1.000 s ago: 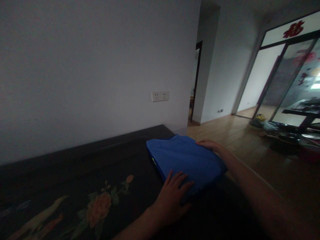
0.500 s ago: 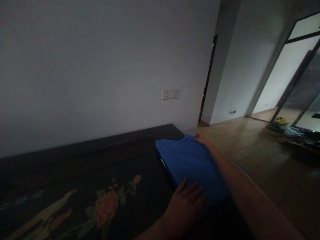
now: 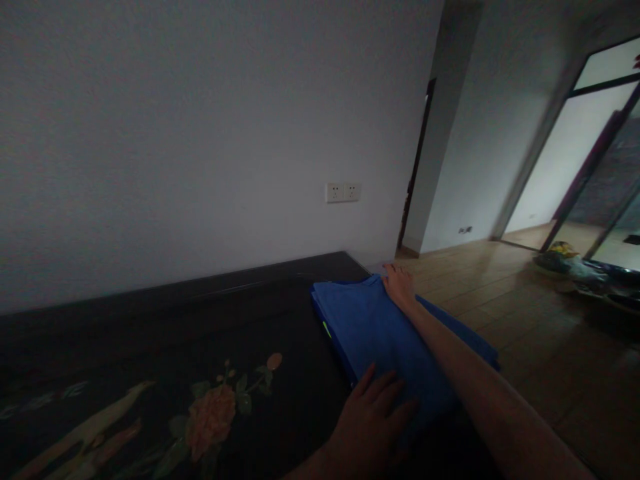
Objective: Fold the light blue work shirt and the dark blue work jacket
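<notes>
A blue shirt (image 3: 360,320), partly folded, lies at the right end of a dark tabletop (image 3: 260,320). Its left edge shows darker blue layers with a small yellow-green mark. My left hand (image 3: 373,413) rests on the near left part of the cloth, fingers spread. At the far right edge, beside what looks like the neckline, my right hand (image 3: 399,285) touches the cloth with its fingers stretched out. Beyond my right forearm a blue flap of the fabric sticks out over the table's side. The near end of the shirt is lost in shadow.
Painted flowers (image 3: 213,417) and a bird decorate the tabletop. Behind it stands a white wall with a double socket (image 3: 343,193). To the right lie a wooden floor (image 3: 465,277), a pile of bagged items (image 3: 575,270) and glass sliding doors.
My right hand has loosened from the shirt's far edge, its fingers now stretched out. The blue flap right of my forearm shows more and is raised. My left hand has barely moved.
</notes>
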A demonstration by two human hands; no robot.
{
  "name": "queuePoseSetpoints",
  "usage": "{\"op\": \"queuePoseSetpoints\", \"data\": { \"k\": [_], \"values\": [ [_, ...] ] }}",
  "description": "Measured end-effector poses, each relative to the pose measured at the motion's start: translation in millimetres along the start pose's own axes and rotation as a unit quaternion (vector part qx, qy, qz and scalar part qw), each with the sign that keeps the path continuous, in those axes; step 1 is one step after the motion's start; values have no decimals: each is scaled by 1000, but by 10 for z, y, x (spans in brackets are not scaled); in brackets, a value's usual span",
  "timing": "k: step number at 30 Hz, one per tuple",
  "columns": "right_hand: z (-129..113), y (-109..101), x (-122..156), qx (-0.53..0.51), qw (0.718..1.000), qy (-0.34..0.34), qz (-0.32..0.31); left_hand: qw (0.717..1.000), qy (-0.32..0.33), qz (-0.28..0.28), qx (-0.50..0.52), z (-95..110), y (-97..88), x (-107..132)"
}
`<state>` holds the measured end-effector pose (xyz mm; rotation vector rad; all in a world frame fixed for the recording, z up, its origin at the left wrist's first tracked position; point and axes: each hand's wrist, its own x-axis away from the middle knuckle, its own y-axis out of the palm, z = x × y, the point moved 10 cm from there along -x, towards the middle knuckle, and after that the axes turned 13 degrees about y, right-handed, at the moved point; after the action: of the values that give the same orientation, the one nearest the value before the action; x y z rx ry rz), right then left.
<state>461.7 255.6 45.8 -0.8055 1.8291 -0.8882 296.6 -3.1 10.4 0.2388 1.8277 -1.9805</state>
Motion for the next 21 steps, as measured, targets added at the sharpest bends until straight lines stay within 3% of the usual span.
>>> {"op": "queuePoseSetpoints", "data": {
  "k": [2, 4, 9, 11, 13, 17, 21],
  "values": [
    [-218, -64, 61, 27, 998, -59, 19, 1000, -1, -10, 10, 6, -11, -1],
    [-309, 16, 140, 58, 994, -92, -1, 1000, -2, -12, 17, 15, -19, -2],
    [62, 539, 322, 129, 980, -32, -148, 1000, -6, -5, 30, 7, 9, 17],
    [142, 602, 344, 141, 976, -20, -163, 999, -8, 3, 37, 2, 3, 26],
    [68, 549, 338, 149, 977, -26, -152, 999, -10, 11, 45, 1, -21, 30],
    [-551, 298, 448, 90, 984, -95, -123, 998, -10, 14, 62, 15, -52, 32],
    [-1294, 367, 837, 12, 956, -187, -225, 998, -10, 21, 64, 22, -49, 39]
  ]
}}
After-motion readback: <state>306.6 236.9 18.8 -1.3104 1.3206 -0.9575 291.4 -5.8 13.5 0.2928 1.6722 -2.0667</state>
